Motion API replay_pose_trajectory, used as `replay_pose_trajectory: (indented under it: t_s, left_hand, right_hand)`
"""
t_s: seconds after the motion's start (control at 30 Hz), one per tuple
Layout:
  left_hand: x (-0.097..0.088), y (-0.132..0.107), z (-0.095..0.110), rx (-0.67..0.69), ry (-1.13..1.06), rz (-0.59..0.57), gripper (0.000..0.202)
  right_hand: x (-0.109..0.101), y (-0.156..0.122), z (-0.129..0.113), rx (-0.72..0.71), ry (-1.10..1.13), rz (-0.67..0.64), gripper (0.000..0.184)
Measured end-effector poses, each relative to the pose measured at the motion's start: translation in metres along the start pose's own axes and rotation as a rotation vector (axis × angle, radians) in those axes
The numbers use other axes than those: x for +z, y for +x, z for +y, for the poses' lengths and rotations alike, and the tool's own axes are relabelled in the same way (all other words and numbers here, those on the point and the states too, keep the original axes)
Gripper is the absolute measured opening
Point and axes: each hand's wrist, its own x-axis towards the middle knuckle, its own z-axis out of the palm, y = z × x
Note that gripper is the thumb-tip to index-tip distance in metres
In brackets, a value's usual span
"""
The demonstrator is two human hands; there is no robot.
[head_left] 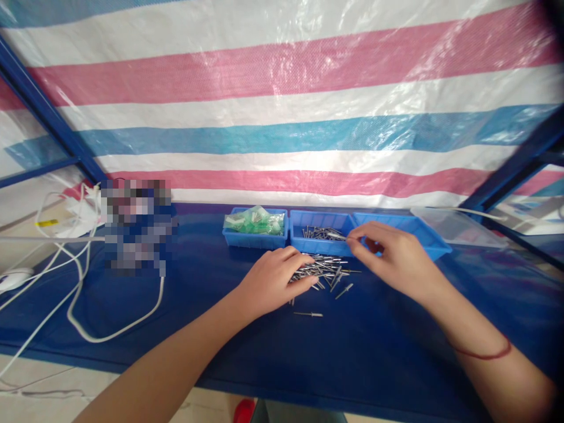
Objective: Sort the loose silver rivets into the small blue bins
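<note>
A loose pile of silver pop rivets (324, 267) lies on the blue tabletop (374, 352). My left hand (273, 279) rests against the pile's left side, thumb spread from the fingers, with no rivet plainly gripped. Thumb and fingertips of my right hand (392, 255) are pinched on one pop rivet (336, 236) over the middle blue bin (319, 244). More rivets (315, 232) lie inside that bin. Nearer to me, a single rivet (311, 314) is apart from the pile, and another rivet (344, 291) lies at its right edge.
A left blue bin (255, 241) holds green and clear plastic packets (258, 220). The right blue bin (429, 241) is partly behind my right hand, beside a translucent plastic sheet or lid (458, 226). White cables (83, 282) sprawl at left. A striped tarp (282, 135) hangs behind.
</note>
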Motion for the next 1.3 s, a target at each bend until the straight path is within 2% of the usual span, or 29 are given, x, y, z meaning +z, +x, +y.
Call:
replay_pose_trajectory:
  t_s: [0.1,0.2,0.27,0.37,0.47,0.53,0.6,0.7,0.8,0.9,1.0,1.2,1.3]
  left_hand:
    - [-0.014,0.0,0.001,0.114,0.031,-0.124,0.024]
    - [-0.021,-0.003,0.002,0.18,0.053,-0.227,0.028]
    - [-0.021,-0.005,0.003,0.213,0.079,-0.277,0.028]
    - [-0.016,-0.008,0.003,0.249,0.088,-0.306,0.021]
    - [-0.01,-0.01,0.004,0.271,0.072,-0.307,0.011]
    - [-0.006,-0.01,0.006,0.264,0.077,-0.302,0.013]
    - [-0.002,-0.009,0.007,0.214,0.102,-0.265,0.017]
    - [0.003,-0.007,0.008,0.074,0.123,-0.149,0.019]
    - [0.005,-0.004,0.006,-0.057,0.044,-0.079,0.019]
    - [0.004,-0.001,0.003,-0.108,-0.089,-0.046,0.018]
    - [0.006,0.0,0.001,-0.124,-0.191,0.025,0.014]
    - [0.012,0.001,0.001,-0.183,-0.357,0.177,0.015]
    - [0.018,0.001,0.0,-0.27,-0.511,0.233,0.023]
  right_hand:
    - [-0.011,0.0,0.031,0.173,-0.236,0.139,0.013]
    - [-0.019,-0.001,0.058,0.279,-0.421,0.145,0.019]
    - [-0.022,-0.002,0.068,0.312,-0.463,0.149,0.023]
    - [-0.023,-0.001,0.067,0.293,-0.423,0.161,0.026]
    - [-0.02,0.002,0.05,0.215,-0.334,0.17,0.024]
    - [-0.016,0.003,0.035,0.143,-0.24,0.139,0.022]
    - [-0.009,0.003,0.018,0.054,-0.131,0.064,0.022]
    - [0.003,0.002,-0.003,-0.09,0.039,-0.087,0.02]
    - [0.014,-0.001,-0.02,-0.169,0.229,-0.2,0.015]
    - [0.023,-0.004,-0.031,-0.15,0.35,-0.251,0.014]
    - [0.03,-0.006,-0.036,-0.1,0.379,-0.256,0.02]
    - [0.037,-0.007,-0.036,-0.011,0.456,-0.233,0.02]
    - [0.04,-0.008,-0.034,0.019,0.518,-0.238,0.023]
